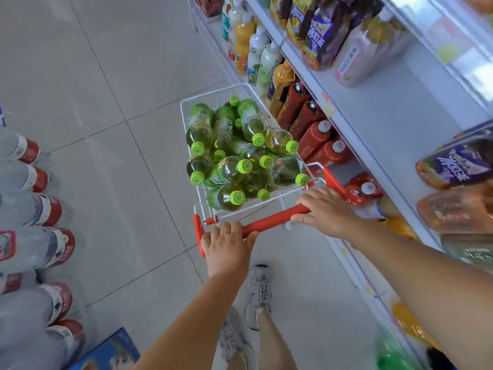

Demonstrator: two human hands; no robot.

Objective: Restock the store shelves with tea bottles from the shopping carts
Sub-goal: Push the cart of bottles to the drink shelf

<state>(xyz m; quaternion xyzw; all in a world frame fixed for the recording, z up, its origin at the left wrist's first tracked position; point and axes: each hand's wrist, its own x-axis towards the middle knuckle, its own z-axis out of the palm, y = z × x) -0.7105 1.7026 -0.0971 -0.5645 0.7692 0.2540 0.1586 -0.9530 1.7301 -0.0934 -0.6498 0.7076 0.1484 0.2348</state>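
Note:
A white wire shopping cart (186, 113) stands in the aisle just left of the shelves. It is piled with several green tea bottles (229, 166) with bright green caps, lying on their sides. My left hand (226, 245) grips the left end of the cart's red handle bar (269, 220). My right hand (324, 209) grips the bar's right end. A white store shelf (378, 108) to the right has a bare stretch between drink bottles.
Shelves on the right hold juice, red-wrapped and purple-labelled bottles (314, 30). Shrink-wrapped packs of water bottles with red labels (40, 209) line the left edge. A blue box (112, 353) lies at the bottom left. Grey floor tiles (106, 102) stretch ahead. My feet in grey sneakers (258, 295) are below.

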